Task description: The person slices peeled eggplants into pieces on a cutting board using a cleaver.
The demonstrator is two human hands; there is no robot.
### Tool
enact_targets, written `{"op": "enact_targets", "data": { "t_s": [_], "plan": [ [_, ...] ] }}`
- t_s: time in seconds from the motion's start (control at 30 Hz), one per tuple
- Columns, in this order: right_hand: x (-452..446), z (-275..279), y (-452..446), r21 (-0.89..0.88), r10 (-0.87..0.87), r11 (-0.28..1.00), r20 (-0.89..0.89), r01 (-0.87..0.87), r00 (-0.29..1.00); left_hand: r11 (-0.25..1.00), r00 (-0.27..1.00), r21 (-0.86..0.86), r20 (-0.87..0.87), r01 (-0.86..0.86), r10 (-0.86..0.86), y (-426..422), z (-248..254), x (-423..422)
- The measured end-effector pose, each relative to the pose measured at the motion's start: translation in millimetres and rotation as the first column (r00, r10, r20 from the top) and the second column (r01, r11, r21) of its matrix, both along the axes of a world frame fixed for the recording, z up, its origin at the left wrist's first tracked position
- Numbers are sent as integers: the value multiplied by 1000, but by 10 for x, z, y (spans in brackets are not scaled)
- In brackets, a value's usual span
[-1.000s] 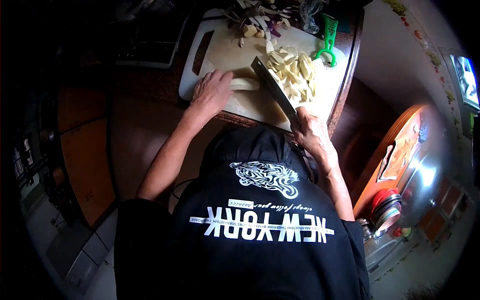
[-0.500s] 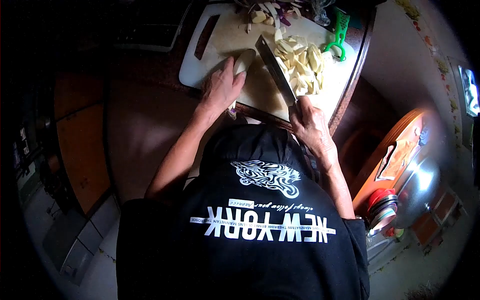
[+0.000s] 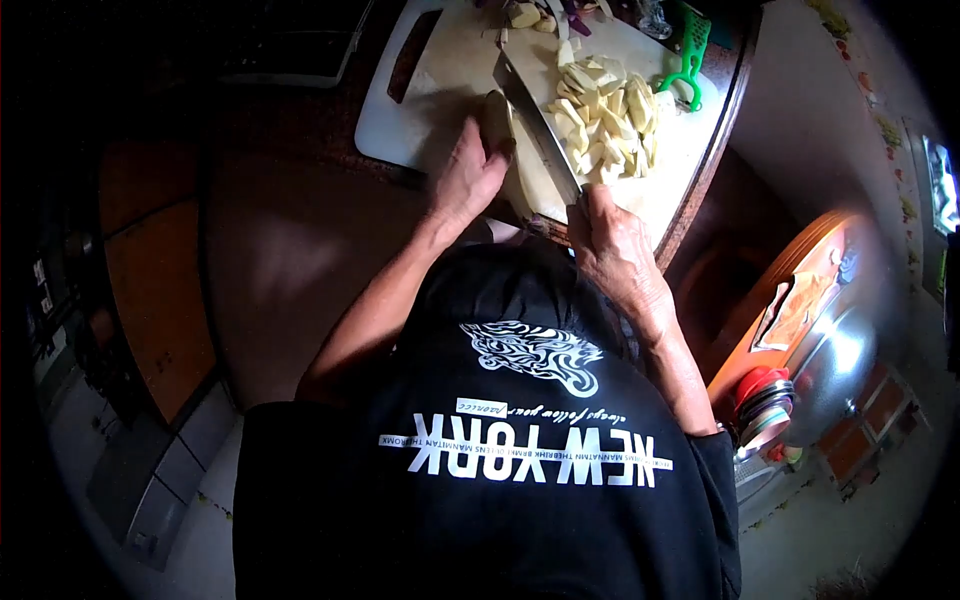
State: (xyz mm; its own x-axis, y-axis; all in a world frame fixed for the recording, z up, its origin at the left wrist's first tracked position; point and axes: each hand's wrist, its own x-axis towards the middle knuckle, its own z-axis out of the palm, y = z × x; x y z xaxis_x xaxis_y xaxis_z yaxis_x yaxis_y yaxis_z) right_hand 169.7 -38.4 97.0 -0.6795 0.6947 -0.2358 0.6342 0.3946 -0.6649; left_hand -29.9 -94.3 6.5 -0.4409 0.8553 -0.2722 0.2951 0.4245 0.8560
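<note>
My left hand (image 3: 470,178) is closed on a long, pale peeled vegetable (image 3: 497,118), which stands out past the thumb beside the knife; its lower part runs toward the board's near edge. In my right hand (image 3: 618,240) is the handle of a broad knife (image 3: 541,130), its blade angled up and left over the white cutting board (image 3: 392,133). Pale cut pieces (image 3: 608,115) lie in a heap just right of the blade. The knife's handle is mostly hidden by my fingers.
A green peeler (image 3: 692,55) lies at the board's upper right. Peelings and small chunks (image 3: 523,14) sit at its far edge, near clear crumpled plastic (image 3: 653,18). Stacked bowls (image 3: 764,405) and a round silver lid (image 3: 835,350) are at the lower right.
The vegetable has turned from lying sideways to pointing away from me, and my left hand has moved right, close to the knife. The board appears higher in view.
</note>
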Motion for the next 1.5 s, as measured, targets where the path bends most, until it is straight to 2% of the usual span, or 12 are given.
{"op": "enact_targets", "data": {
  "t_s": [0.33, 0.4, 0.43, 0.47, 0.73, 0.87, 1.1, 1.17, 1.33, 1.4, 1.47, 1.5],
  "plan": [
    [-6, 43, -51, 12, -16, 1000, -14, 16, 1000, 994, 998, -109, 55, 4, 3, -87, -30, 22],
    [-10, 35, -53, 4, -27, 1000, -29, 27, 999, 982, 975, 112, 182, -153, 131, -159, -101, 36],
    [-8, 15, -58, 2, -31, 1000, -27, 31, 999, 976, 959, 12, 192, -215, 209, -185, -10, 48],
    [-10, -24, -70, -1, -22, 1000, -25, 22, 999, 936, 932, 171, 252, -308, 260, -206, -15, 93],
    [69, -181, 94, 62, -97, 993, -75, 102, 992, 996, 963, 19, 258, -85, 78, -81, 54, 127],
    [72, -3, 17, 79, 8, 997, -68, -3, 998, 993, 997, -120, 76, 3, 6, -31, 30, 94],
    [16, 15, -27, 22, 54, 998, 19, -54, 998, 1000, 996, -9, 91, 3, -2, -71, -260, 97],
    [-26, -26, -78, 210, 157, 966, -14, -150, 988, 994, 1000, 106, 1, -6, 6, -60, -262, 113],
    [-195, -309, -92, 260, 157, 953, 10, -154, 988, 997, 999, 62, -19, -40, 42, -82, -167, 87],
    [-179, -280, -63, 228, 92, 968, 49, -100, 995, 999, 999, 33, -44, -22, 23, -91, -104, 70],
    [-148, -112, 21, 82, -11, 997, 56, 6, 998, 997, 984, -66, 172, -38, 49, -83, 98, 42],
    [-78, -138, 46, 23, -47, 999, 26, 46, 999, 1000, 984, 18, 175, -19, 16, -111, 42, 11]
  ]
}}
